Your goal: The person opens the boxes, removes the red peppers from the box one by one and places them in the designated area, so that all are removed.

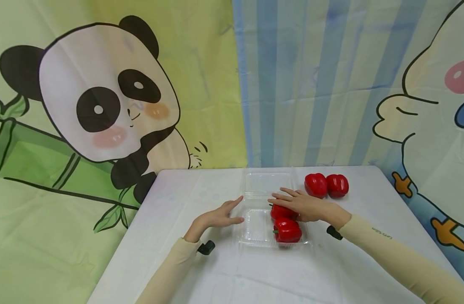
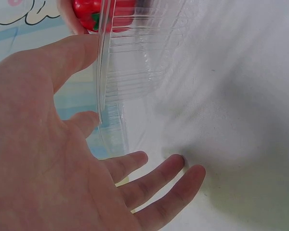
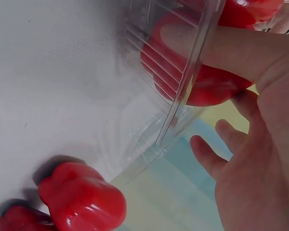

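The left hand (image 1: 218, 215) is held with its grip spread; only in the left wrist view are fingertips (image 2: 90, 120) clearly seen against the rim of the clear container (image 1: 254, 228), at the middle of the worktop (image 1: 262, 274). In the container's right half, the front pepper (image 1: 288, 231) is seated; the rear pepper (image 1: 282, 212) is pinched by the right hand (image 1: 311, 207), whose thumb (image 3: 221, 45) inside the wall is revealed only by the right wrist view. Two loose peppers (image 1: 316, 185) are located toward the worktop's far right corner.
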`<action>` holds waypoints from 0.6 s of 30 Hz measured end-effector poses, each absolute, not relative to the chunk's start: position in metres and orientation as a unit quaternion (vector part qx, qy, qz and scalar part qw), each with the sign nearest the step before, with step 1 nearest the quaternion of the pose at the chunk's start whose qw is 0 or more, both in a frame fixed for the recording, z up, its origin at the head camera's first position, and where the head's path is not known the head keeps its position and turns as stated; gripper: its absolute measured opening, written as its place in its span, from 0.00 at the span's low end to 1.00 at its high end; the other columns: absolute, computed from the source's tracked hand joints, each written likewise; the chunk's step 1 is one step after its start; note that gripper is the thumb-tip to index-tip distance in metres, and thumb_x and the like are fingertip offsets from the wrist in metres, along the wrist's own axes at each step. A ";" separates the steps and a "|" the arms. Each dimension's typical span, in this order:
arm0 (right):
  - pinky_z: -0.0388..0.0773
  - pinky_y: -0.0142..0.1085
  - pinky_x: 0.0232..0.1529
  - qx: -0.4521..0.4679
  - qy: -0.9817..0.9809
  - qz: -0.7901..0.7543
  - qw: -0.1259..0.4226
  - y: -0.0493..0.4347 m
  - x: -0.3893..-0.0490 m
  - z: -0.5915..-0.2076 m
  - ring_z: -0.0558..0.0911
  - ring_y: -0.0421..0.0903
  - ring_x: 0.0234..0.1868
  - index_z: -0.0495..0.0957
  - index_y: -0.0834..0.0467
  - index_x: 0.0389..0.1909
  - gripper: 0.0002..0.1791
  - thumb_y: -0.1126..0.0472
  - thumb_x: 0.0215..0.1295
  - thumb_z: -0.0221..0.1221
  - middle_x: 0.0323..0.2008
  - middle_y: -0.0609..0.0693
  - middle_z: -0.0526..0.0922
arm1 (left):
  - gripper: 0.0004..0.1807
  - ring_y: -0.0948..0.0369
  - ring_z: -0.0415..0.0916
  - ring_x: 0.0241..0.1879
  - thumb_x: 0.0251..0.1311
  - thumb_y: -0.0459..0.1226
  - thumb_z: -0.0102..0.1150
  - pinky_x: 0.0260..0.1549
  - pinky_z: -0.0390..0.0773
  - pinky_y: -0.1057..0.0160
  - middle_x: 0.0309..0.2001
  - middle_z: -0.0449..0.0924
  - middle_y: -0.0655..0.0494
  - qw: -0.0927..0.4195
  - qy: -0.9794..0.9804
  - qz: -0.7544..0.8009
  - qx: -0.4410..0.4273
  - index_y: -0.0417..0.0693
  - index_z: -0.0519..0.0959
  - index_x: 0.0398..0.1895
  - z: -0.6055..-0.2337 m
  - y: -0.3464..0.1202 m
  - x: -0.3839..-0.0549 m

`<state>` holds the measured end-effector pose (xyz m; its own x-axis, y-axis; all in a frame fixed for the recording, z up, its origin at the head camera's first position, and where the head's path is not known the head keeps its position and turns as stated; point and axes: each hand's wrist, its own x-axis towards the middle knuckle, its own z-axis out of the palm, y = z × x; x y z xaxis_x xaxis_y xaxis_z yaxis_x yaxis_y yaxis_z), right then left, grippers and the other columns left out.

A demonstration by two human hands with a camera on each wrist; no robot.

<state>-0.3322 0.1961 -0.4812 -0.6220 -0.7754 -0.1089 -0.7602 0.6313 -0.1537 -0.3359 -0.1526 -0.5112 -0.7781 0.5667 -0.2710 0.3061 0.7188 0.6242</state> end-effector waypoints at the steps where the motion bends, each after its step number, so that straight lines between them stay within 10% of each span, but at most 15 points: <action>1: 0.65 0.67 0.65 -0.430 0.898 -0.047 0.080 0.196 -0.332 -0.481 0.53 0.63 0.78 0.52 0.45 0.79 0.62 0.62 0.45 0.78 0.79 0.53 0.57 | 0.47 0.43 0.48 0.78 0.68 0.58 0.54 0.70 0.58 0.35 0.79 0.47 0.40 0.228 0.898 0.286 0.243 0.60 0.43 0.83 -0.511 -0.153 -0.336; 18: 0.76 0.59 0.60 -0.422 0.900 -0.058 0.088 0.195 -0.332 -0.470 0.61 0.62 0.75 0.56 0.46 0.78 0.59 0.61 0.45 0.79 0.75 0.53 0.64 | 0.48 0.44 0.48 0.78 0.68 0.60 0.54 0.70 0.58 0.35 0.79 0.47 0.40 0.226 0.899 0.280 0.251 0.58 0.43 0.83 -0.508 -0.153 -0.334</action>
